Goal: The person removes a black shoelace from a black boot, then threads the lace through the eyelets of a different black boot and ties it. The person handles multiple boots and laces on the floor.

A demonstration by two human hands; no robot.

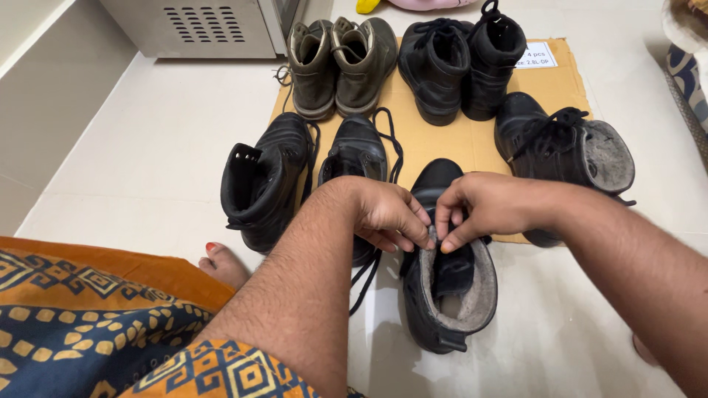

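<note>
Floor: pale glossy tiles [169, 147], with a flattened sheet of brown cardboard [457, 140] laid on them as a mat for the footwear.
Boot in hand: a black lace-up boot with a grey fleecy lining [450, 295], standing upright at the near edge of the cardboard, partly on the tile, directly under both hands.
Left hand [387, 214]: fingers pinched narrow at the boot's tongue or lace, just above the opening.
Right hand [479, 210]: also pinched tight, thumb and forefinger gripping the same spot, touching the left fingertips.
Progress: judging by the loose opening, the lacing of this boot looks unfinished; I cannot tell whether the lace is being done up or undone.
Neighbours left: two black boots [273, 180] side by side, with slack laces [369, 273] trailing over the tile.
Neighbour right: a black boot with grey lining [571, 151] lying on its side, laced.
Far row: a pair of olive-brown boots [339, 63] and a pair of tall black boots [461, 63], standing upright.
Label: a small white rectangular sticker [536, 55] with dark print, at the far right corner of the cardboard.
Background: a pale metal appliance with vent slots [199, 26].
Near edge: orange and navy patterned cloth [96, 324], a bare toe [221, 262] beside it.
</note>
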